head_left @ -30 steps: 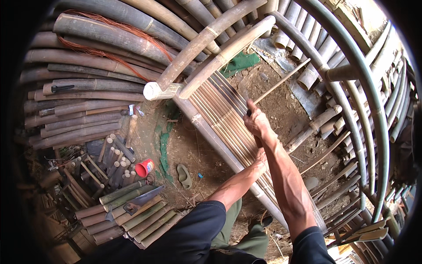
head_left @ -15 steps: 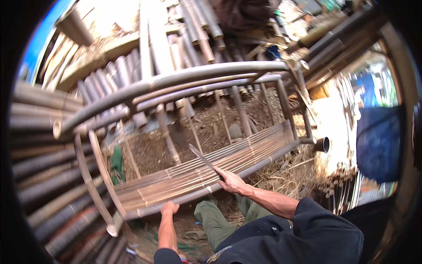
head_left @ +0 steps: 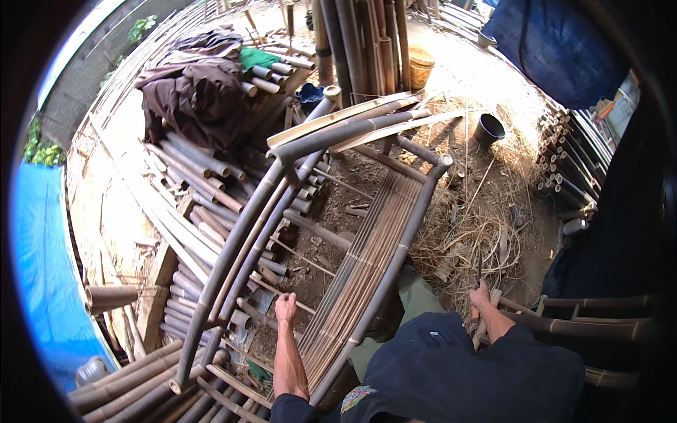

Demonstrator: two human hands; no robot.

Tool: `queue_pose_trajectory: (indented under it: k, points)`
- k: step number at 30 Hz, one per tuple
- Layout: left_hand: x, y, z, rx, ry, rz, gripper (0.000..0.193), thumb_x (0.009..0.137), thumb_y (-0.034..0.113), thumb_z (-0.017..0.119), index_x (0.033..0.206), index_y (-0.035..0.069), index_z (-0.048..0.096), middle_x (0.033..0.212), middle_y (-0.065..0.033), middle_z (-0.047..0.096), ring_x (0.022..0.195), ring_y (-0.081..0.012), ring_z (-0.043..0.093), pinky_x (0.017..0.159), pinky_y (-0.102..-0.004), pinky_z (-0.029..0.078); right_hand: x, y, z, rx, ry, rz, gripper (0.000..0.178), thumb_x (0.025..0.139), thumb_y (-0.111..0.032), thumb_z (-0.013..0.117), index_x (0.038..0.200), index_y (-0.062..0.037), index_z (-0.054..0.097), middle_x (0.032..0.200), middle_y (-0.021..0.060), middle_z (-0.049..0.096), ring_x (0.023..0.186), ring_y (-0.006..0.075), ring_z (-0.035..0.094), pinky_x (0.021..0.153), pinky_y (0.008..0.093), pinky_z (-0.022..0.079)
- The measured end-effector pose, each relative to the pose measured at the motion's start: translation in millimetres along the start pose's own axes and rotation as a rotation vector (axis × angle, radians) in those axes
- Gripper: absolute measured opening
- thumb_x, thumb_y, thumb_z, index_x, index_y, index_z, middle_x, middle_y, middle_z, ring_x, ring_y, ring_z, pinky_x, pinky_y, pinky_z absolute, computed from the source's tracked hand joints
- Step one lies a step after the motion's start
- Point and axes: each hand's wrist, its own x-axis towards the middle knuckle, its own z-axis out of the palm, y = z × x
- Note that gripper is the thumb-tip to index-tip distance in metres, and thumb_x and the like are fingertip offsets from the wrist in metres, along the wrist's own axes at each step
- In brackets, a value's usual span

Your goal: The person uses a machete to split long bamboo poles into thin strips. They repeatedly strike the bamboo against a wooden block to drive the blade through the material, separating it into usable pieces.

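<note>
Bamboo rod (head_left: pixel 265 285) is clasped in the left hand (head_left: pixel 285 308) while the right hand (head_left: pixel 479 294) grips a dark knife (head_left: pixel 480 268)

Bright blue tarp (head_left: pixel 46 261), left edge. Far left: crumpled brown cloth (head_left: pixel 190 99) slumped over bamboo pile (head_left: pixel 189 156), green cloth (head_left: pixel 254 58) by it. Upright bamboo poles (head_left: pixel 360 49) far middle, yellow bucket (head_left: pixel 420 73) just beside 'em. Black bucket (head_left: pixel 484 136) to right, kinda messy tangle of pale shavings (head_left: pixel 486 243) nearer.

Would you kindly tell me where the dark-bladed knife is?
In the head view, the dark-bladed knife is in the right hand, right of the brown bamboo bench, near pale curled shavings.
</note>
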Motion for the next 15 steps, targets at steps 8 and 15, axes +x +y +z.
queue_pose_trajectory:
  k: [8, 15]
  points:
    - [188, 312, 98, -0.957, -0.206, -0.125, 0.05, 0.088, 0.034, 0.065, 0.127, 0.007, 0.049, 0.112, -0.0086, 0.057, 0.097, -0.0232, 0.059, 0.077, -0.0395, 0.05, 75, 10, -20, 0.026, -0.333, 0.04, 0.07, 0.08, -0.02, 0.07, 0.141, -0.0069, 0.038, 0.125, 0.0196, 0.057, 0.116, 0.0325, 0.055, 0.095, 0.0368, 0.045]
    - [292, 405, 200, -1.405, -0.083, -0.239, 0.044, 0.086, 0.023, 0.065, 0.122, 0.004, 0.05, 0.121, -0.0128, 0.051, 0.113, -0.0316, 0.052, 0.094, -0.046, 0.048, 111, -55, -90, 0.084, -0.393, 0.081, 0.073, 0.078, -0.025, 0.071, 0.139, -0.0027, 0.038, 0.131, 0.0218, 0.052, 0.122, 0.0329, 0.051, 0.101, 0.0374, 0.042]
